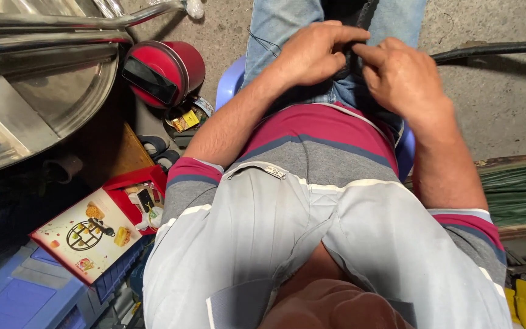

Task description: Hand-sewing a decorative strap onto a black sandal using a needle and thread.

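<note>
While person sits on lilac plastic stool (229,82), both hands meet over lap on denim. Left hand (312,55) and right hand (400,76), fingers curled, pinching small black soft piece (353,61) between them. Black rubber hose (494,50) runs right over rough concrete. Red round glossy can (164,72) far left.
</note>
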